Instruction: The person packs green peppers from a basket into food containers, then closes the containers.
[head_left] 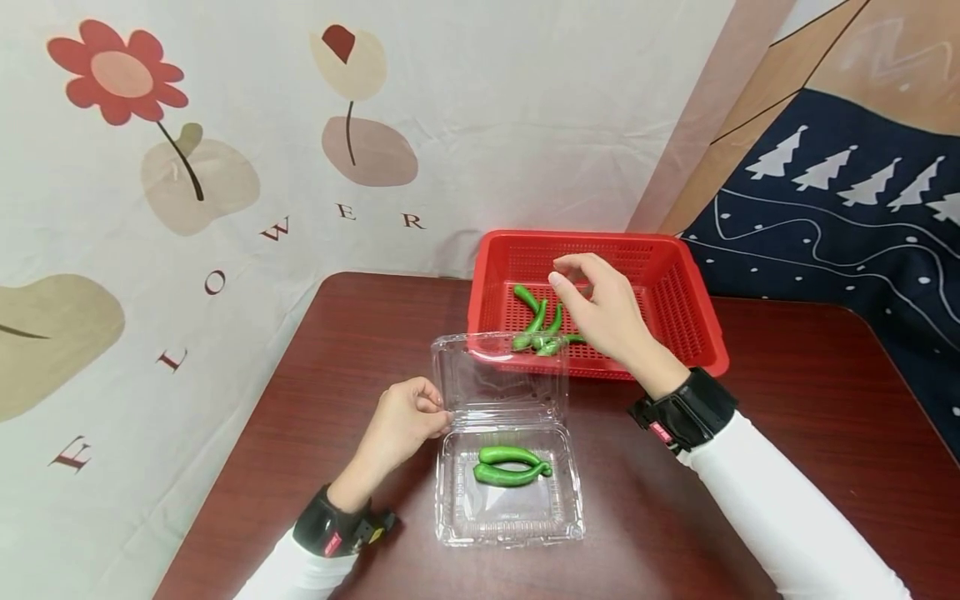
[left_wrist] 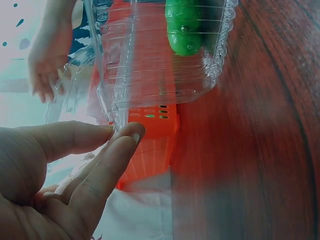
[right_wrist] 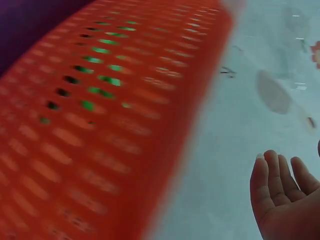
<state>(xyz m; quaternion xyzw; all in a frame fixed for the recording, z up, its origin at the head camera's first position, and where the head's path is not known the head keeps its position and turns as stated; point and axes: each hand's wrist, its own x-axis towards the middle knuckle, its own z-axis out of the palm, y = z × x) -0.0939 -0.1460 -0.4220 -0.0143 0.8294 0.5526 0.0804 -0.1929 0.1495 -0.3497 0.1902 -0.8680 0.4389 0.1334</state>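
A clear plastic clamshell box stands on the table with its lid raised. Two green peppers lie side by side in its base. At the hinge's left end, my left hand pinches the plastic edge between thumb and fingertips, as the left wrist view shows up close. Over the red basket hovers my right hand, fingers loosely bent and holding nothing. Several more green peppers lie in the basket's left part, some seen through the raised lid.
The dark red wooden table carries both containers, the basket behind the box. A pale cloth printed with flowers hangs behind and to the left. At the right hangs a dark blue cloth with white trees.
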